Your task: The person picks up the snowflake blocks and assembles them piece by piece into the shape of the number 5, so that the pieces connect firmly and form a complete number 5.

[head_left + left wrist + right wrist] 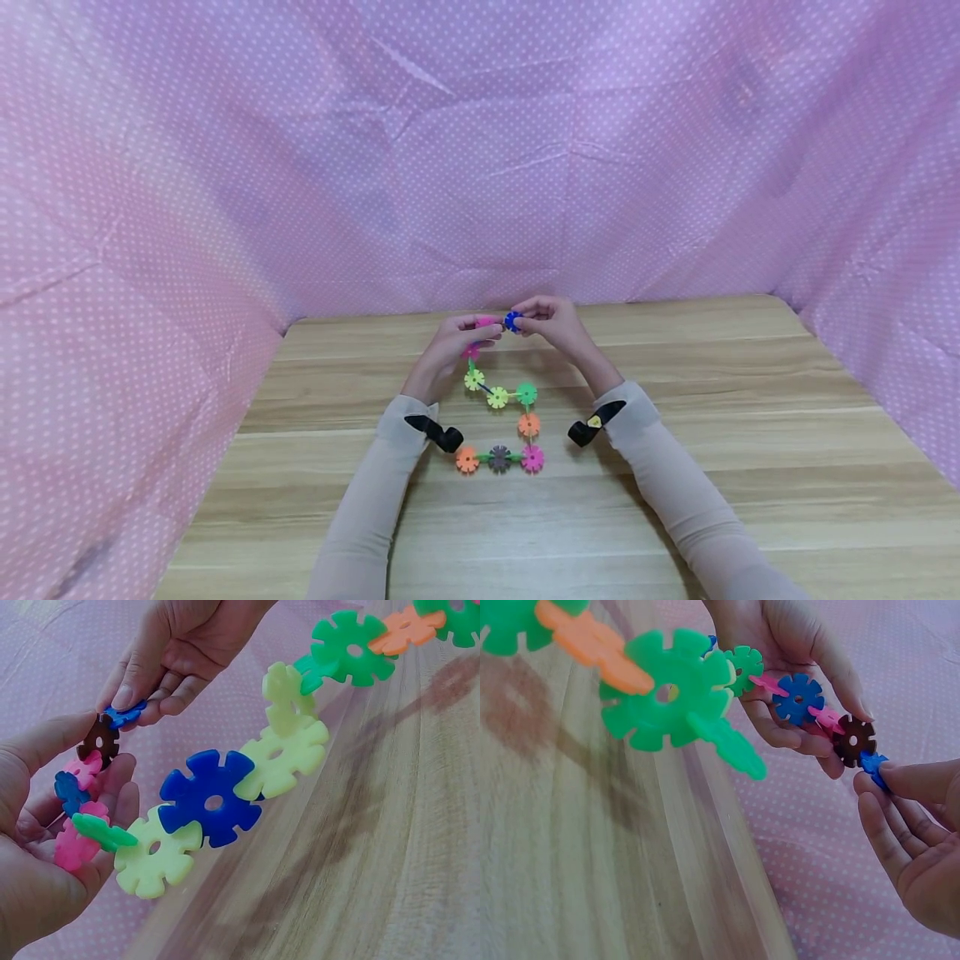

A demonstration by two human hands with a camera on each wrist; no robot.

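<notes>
At the table's far edge in the head view, my left hand (pixel 450 340) and right hand (pixel 557 323) meet at the end of a chain of slotted snowflake discs. My right thumb and fingers pinch a blue snowflake disc (pixel 874 769). It joins a brown disc (pixel 99 742), which my left thumb and fingers hold. Pink and blue discs lie along my left fingers. From there the chain winds through a yellow disc (pixel 474 380), a green disc (pixel 527 393) and a pink disc (pixel 532 458) to an orange disc (pixel 467 459) at the near end.
A wood-grain table (pixel 712 400) lies under my arms. Pink dotted cloth (pixel 480 183) hangs behind the table and along both sides. Black straps (pixel 596 422) circle both sleeved wrists, beside the chain.
</notes>
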